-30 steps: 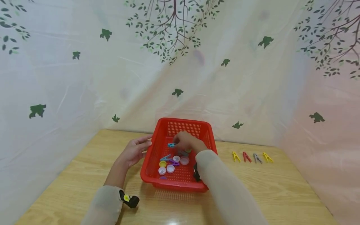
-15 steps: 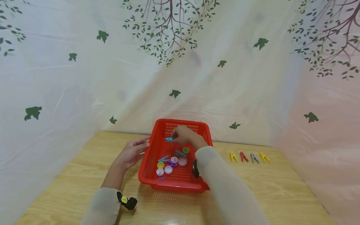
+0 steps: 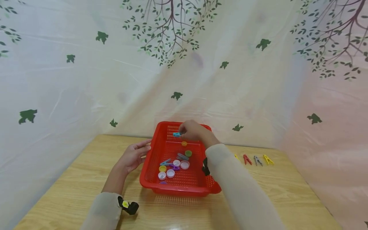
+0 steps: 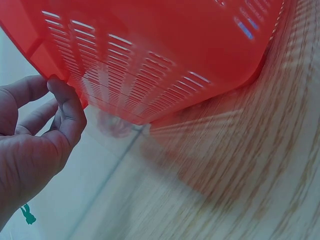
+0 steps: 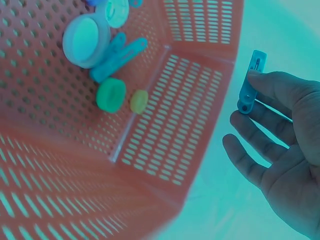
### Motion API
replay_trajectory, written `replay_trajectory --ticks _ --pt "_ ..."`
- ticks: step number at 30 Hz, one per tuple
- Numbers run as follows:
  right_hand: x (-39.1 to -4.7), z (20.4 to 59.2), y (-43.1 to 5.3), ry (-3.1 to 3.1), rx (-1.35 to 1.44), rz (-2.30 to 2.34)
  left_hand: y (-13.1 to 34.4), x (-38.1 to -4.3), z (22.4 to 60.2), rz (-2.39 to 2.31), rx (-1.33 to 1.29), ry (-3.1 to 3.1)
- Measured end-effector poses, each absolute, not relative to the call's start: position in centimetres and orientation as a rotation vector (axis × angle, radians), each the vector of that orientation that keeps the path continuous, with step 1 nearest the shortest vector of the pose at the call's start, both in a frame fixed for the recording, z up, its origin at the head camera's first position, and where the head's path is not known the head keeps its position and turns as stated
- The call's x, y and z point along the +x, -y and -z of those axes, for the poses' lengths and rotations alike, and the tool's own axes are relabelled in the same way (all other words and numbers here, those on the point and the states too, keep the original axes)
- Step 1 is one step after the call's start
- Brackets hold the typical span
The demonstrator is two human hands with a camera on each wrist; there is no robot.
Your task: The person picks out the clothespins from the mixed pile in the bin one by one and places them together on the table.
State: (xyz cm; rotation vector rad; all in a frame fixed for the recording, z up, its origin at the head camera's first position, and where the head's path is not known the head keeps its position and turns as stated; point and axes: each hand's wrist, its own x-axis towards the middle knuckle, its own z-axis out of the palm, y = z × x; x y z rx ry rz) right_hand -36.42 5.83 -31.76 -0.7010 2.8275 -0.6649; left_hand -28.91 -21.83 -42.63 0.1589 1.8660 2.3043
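The right grip (image 3: 192, 130) is pinched on a bright blue clothespin (image 3: 176, 134), thumb along one side and fingers behind it, the lower fingers spread free. The clothespin sits at the fingertips, above the far end of the red basket (image 3: 181, 189). The left grip (image 3: 133, 156) has its fingers bent against the basket's rim; I cannot tell whether it clamps that rim or only braces it.

Nearest below the right grip lies an orange cap (image 3: 184, 144), then a green cap (image 3: 188, 153) and a grey clothespin (image 3: 182, 157). Out to its right on the desk (image 3: 287, 195) stands a row with a red clothespin (image 3: 247, 159) and a yellow clothespin (image 3: 268, 159).

The hold looks small, so a loose or twisting thumb could drop the clothespin back among the caps. The right sleeve (image 3: 241, 182) passes over the basket's side; if it swings low, it could catch the rim and drag the basket, more so if the left grip lets go. Carried low to the right, that sleeve could also knock the row askew.
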Motion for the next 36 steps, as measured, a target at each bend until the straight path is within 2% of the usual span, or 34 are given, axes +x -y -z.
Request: replay_trajectory --ticks 17,36 --pt "-35.4 28.7 -9.7 -2.911 -0.867 0.549 22.1 -28.7 43.1 -2.299 0.179 -1.894" --pt "-34.8 28.7 -17.4 -3.000 -0.869 0.447 21.8 -28.9 43.1 -2.304 0.166 -1.875"
